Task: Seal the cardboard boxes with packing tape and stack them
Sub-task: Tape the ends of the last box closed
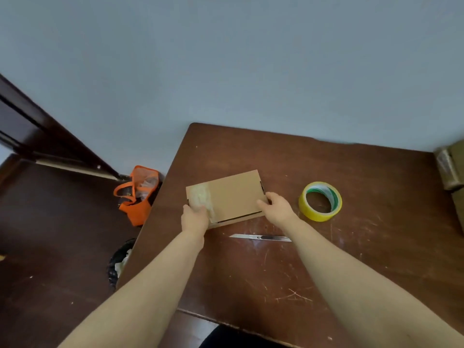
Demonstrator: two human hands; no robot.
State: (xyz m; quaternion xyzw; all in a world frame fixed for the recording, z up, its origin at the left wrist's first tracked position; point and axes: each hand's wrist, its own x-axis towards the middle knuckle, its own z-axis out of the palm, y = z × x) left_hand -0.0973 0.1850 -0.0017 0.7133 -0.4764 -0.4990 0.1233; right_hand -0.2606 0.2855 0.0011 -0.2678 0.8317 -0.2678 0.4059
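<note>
1. The brown wooden table [351,247] fills the near right of the scene, its scratched top pushed against a pale blue-grey wall [226,59] on the far side.
2. A dark wooden door [37,126] stands at the far left, above a dark floor [50,234].
3. A flat cardboard box [233,194] lies on the table towards its far left part, lid closed, with a strip of clear tape [202,197] across its left end.
4. A second cardboard box [452,169], partly cut off by the frame, sits at the far right edge of the table, with shiny tape on its side.
5. An orange bag [138,194] rests on the floor just left of the table's far corner.
6. A dark bin [120,262] with pale contents stands on the floor beside the table's left edge.
7. The left hand [195,218] rests on the box's near-left corner, over the taped strip, fingers curled down against it.
8. The right hand [276,207] grips the box's near-right corner, thumb on the lid and fingers wrapped around the right edge.
9. A yellow roll of packing tape [320,201] lies flat on the table, right of the box and near the right hand, not touching either.
10. A metal utility knife [261,237] lies on the table just near of the box, between the two forearms.
</note>
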